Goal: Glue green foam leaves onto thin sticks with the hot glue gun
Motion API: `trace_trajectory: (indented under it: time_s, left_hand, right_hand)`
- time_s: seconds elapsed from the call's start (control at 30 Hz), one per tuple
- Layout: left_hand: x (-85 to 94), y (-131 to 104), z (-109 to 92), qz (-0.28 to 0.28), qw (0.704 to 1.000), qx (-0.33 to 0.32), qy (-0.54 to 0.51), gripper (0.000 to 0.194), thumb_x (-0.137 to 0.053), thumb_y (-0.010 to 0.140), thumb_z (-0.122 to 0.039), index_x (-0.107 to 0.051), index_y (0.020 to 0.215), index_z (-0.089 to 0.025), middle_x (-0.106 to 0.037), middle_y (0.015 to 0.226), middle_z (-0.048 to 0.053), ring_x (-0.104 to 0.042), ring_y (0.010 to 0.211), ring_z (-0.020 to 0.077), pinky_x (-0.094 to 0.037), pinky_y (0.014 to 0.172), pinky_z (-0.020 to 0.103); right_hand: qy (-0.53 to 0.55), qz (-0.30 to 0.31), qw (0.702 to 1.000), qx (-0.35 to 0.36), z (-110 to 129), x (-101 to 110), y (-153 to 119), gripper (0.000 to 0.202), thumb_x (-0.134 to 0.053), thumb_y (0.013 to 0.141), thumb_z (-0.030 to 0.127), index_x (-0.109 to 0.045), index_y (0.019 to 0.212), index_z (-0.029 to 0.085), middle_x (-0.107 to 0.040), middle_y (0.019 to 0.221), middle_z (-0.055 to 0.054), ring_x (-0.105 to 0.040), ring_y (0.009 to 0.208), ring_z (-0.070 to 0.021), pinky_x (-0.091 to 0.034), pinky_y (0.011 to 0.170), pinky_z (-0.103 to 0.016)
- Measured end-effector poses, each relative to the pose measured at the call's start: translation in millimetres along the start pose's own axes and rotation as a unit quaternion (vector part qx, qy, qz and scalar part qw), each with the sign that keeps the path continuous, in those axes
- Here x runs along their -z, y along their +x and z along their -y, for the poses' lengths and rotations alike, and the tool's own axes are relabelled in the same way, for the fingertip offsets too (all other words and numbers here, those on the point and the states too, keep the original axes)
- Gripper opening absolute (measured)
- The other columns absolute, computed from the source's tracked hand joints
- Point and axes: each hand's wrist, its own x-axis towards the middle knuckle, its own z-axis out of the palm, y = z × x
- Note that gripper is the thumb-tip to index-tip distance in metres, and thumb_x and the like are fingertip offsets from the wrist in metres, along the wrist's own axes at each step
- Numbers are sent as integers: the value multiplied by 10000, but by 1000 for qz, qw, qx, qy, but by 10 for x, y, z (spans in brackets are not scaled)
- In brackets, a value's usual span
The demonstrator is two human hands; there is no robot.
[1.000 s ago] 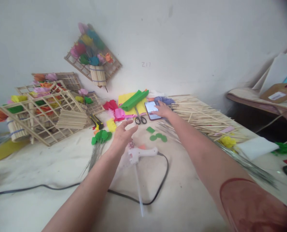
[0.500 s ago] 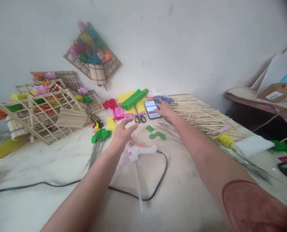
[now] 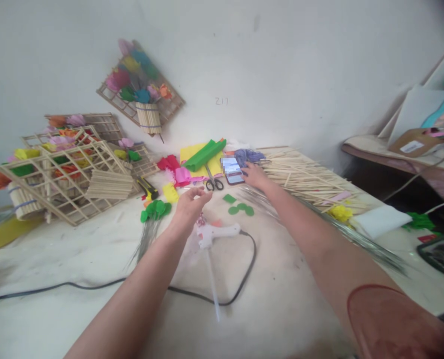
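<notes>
My right hand (image 3: 254, 175) reaches to the right edge of a lit phone (image 3: 232, 170), its fingers spread at the screen's side. Above the table my left hand (image 3: 192, 204) has its thumb and fingertips close together; what they hold, if anything, is too small to name. Black-handled scissors (image 3: 215, 184) lie between the two hands. A white glue gun (image 3: 219, 231) with a clear glue stick rests in front of my left hand. Green paper ovals (image 3: 241, 209) lie right of it, and green discs on thin wires (image 3: 156, 209) lie to the left.
Bamboo lattices with paper flowers (image 3: 72, 172) stand at left; another hangs on the wall. A yellow cutter (image 3: 147, 188), coloured paper (image 3: 207, 155) and many thin sticks (image 3: 304, 174) lie toward the back. A black cable (image 3: 75, 285) crosses the front.
My left hand's thumb and fingers have come closer together. My right hand has shifted slightly down along the phone's edge, and the phone's screen shows something different. The view has moved slightly.
</notes>
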Motion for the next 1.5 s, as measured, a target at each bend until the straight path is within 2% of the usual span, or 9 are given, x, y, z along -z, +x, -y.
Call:
trace_trajectory:
  time_s: [0.17,0.33,0.63,0.83,1.0,1.17,1.27,1.37,1.5]
  left_hand:
    - [4,-23,-27,2,1000,17,18,293,-666,578,-430,-586,664,-161,-574,1210,100,-585,829,190,-431,732,304]
    - [4,-30,-38,0,999,21,25,314,-675,572,-438,-618,714,-165,-577,1205,91,-586,822,194,-433,706,295]
    - [17,-32,-42,-8,999,25,33,296,-680,574,-433,-622,739,-195,-651,775,49,-599,765,215,-432,658,301]
    - [25,-28,-41,-11,999,12,29,297,-679,573,-426,-628,746,-190,-632,704,41,-599,756,215,-434,652,299]
    - [24,-43,-46,-1,1000,11,24,303,-672,592,-424,-625,781,-191,-636,720,36,-594,751,204,-425,656,290]
    - [4,-70,-79,2,1000,9,18,296,-672,588,-417,-624,774,-192,-653,751,37,-595,746,198,-423,683,296]
    - [-12,-73,-89,-6,1000,-2,18,265,-673,579,-416,-581,664,-182,-670,896,67,-593,849,208,-419,761,307]
    - [-24,-71,-86,-3,1000,-9,19,268,-659,589,-404,-521,573,-175,-655,1010,88,-567,975,221,-402,823,307]
    - [-38,-81,-68,-7,1000,-12,21,247,-654,581,-384,-526,562,-173,-652,1012,84,-584,908,215,-416,792,310]
  right_hand:
    - [10,19,1000,-9,49,-8,3,566,-380,847,516,-470,1316,213,-198,1497,-90,-285,1299,-308,-251,1037,-422]
    - [7,26,1000,-7,47,6,15,603,-353,841,572,-437,1336,239,-164,1506,-89,-231,1327,-312,-229,1041,-455]
    - [-2,47,999,-1,65,-7,58,632,-315,834,605,-419,1348,251,-137,1515,-73,-192,1345,-299,-212,1051,-459]
    - [-2,38,999,-6,56,10,42,640,-322,830,609,-405,1356,254,-138,1515,-69,-207,1338,-315,-224,1043,-458]
    - [1,-14,1000,-16,31,80,-37,577,-365,843,532,-477,1310,212,-256,1476,-98,-303,1290,-313,-254,1028,-436]
    - [-17,-50,998,-36,1,148,-127,417,-448,824,378,-638,1120,154,-549,1240,-118,-459,1147,-278,-321,971,-368]
    - [-24,-48,998,-46,34,201,-199,320,-468,816,317,-697,977,162,-637,1077,-121,-521,1062,-271,-357,908,-354]
    - [-38,-34,997,-53,106,239,-285,314,-453,832,327,-706,925,166,-661,1026,-125,-558,1012,-264,-377,868,-352]
    - [-42,4,997,-59,214,271,-426,344,-433,838,370,-694,946,174,-679,987,-121,-601,951,-257,-413,817,-351]
